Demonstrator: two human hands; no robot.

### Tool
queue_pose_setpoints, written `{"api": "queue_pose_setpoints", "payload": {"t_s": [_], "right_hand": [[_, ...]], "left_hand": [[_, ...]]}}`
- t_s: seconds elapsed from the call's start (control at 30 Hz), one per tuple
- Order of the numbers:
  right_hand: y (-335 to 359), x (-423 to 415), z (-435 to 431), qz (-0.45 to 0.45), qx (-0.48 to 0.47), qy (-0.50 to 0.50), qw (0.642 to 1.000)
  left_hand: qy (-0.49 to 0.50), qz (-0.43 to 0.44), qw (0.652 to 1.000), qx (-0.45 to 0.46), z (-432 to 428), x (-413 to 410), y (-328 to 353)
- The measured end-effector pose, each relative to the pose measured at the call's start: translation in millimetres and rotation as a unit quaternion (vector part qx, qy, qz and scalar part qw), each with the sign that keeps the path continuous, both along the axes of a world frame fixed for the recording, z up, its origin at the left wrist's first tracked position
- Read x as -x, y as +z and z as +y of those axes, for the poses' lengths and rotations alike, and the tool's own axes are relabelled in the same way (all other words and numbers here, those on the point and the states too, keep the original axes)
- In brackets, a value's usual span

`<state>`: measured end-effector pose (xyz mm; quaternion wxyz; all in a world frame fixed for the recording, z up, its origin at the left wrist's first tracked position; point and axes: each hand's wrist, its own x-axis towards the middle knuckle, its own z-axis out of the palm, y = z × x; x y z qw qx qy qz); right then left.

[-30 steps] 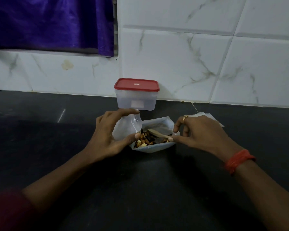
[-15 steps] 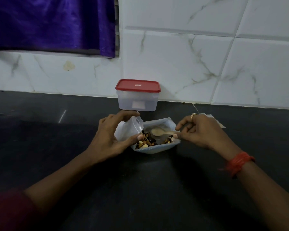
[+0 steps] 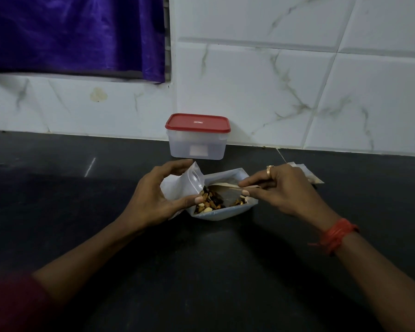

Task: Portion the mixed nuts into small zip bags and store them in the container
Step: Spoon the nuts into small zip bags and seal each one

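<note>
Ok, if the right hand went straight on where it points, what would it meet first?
Likely the small zip bag gripped by the left hand; the spoon in the right hand would arrive first, over the mixed nuts. Depth is unclear.

Dim, soft light (edges bowed)

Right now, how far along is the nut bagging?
Done: nothing I can see; the red-lidded translucent plastic container is closed. In hand: left-hand grip holds a small clear zip bag, right-hand grip a tan wooden spoon in the open white pouch of mixed nuts. Left: filling, sealing, storing.
</note>
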<state>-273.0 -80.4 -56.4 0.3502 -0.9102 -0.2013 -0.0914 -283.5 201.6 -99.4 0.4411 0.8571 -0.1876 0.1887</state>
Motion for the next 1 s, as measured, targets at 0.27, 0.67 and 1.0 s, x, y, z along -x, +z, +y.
{"api": "queue_pose_setpoints", "payload": {"t_s": [0.27,0.67,1.0], "right_hand": [[7,0,-10,-0.023,-0.009,0.006,1.000],[-6,-5,1,0.135,-0.149,-0.013,0.980],[-4,-1,8,0.228,-0.314,0.001,0.922]], "left_hand": [[-0.010,0.016,1.000,-0.002,-1,2,0],[-0.031,0.019,0.999,0.012,-4,2,3],[-0.035,0.037,0.998,0.043,2,-1,-1]]}}
